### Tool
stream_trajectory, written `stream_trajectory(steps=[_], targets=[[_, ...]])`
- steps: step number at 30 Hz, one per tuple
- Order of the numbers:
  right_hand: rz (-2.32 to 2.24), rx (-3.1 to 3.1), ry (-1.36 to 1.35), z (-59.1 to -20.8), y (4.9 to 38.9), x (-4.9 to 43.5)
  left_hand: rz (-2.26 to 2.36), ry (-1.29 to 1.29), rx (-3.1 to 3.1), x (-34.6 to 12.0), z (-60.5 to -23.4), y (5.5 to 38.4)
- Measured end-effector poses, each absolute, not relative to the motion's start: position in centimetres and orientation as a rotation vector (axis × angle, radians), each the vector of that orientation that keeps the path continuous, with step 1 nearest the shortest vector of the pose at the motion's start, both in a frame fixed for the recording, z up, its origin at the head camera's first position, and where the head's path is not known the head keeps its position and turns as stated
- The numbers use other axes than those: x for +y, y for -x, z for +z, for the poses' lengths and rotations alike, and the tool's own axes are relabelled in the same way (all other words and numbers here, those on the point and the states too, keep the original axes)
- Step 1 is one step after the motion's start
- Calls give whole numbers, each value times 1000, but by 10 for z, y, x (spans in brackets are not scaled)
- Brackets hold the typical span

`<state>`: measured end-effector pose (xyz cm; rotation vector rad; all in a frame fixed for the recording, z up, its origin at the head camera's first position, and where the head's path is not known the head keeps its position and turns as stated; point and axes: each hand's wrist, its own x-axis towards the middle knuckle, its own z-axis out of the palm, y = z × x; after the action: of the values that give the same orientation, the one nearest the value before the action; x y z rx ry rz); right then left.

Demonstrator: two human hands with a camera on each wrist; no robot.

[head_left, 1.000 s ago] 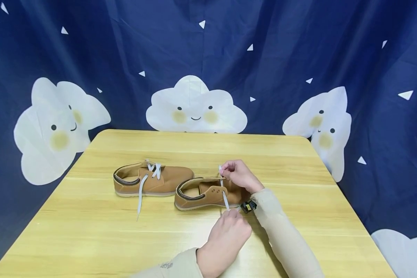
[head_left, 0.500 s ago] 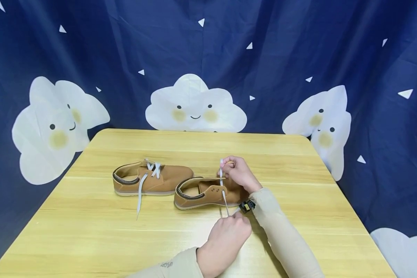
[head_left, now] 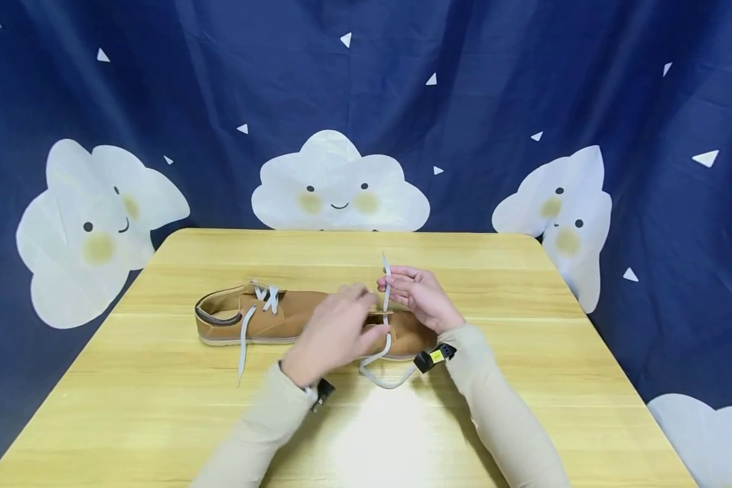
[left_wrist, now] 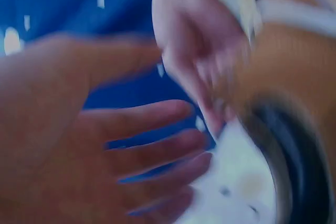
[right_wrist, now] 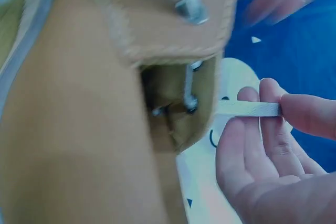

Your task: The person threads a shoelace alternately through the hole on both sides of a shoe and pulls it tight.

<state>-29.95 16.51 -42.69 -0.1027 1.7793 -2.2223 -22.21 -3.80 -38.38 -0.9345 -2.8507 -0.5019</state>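
Observation:
A tan shoe [head_left: 410,337] stands on the table, partly hidden behind my left hand. White shoelace [head_left: 387,291] rises from its far eyelet side, its upper end pinched between the thumb and fingers of my right hand [head_left: 425,298]. In the right wrist view, the pinched lace [right_wrist: 247,109] runs taut from the edge of the shoe's flap [right_wrist: 178,38]. The lace's other length loops down onto the table on the near side. My left hand [head_left: 335,332] hovers over the shoe's heel end; in the left wrist view its blurred fingers [left_wrist: 157,153] are spread with nothing between them.
A second tan shoe [head_left: 283,318] stands left of the first, its white lace crossed at the top and one end trailing onto the wooden table [head_left: 128,407]. Behind the table hangs a blue curtain [head_left: 232,74] with cloud prints.
My left hand has let go of the near lace end and moved up and left over the shoe. That lace now lies slack in a loop. My right hand has drawn its lace end higher.

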Motion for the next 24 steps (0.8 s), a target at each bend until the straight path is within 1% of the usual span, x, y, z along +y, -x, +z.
stream_trajectory(steps=[3,6,10,15,24], targets=[[-2278,1683,144,-423,299,168,-573,948,-3017,-60,-388,241],[-2333,1652,169,-418,298,170,-630,994,-3157,-69,-392,250],[-2357,1743,171,-413,297,172,-684,1029,-3212,-69,-395,255],[-2342,1883,207,-409,294,170,-738,998,-3214,-69,-400,261],[-2438,1980,369,-389,283,171,-785,1027,-3207,-70,-401,263]])
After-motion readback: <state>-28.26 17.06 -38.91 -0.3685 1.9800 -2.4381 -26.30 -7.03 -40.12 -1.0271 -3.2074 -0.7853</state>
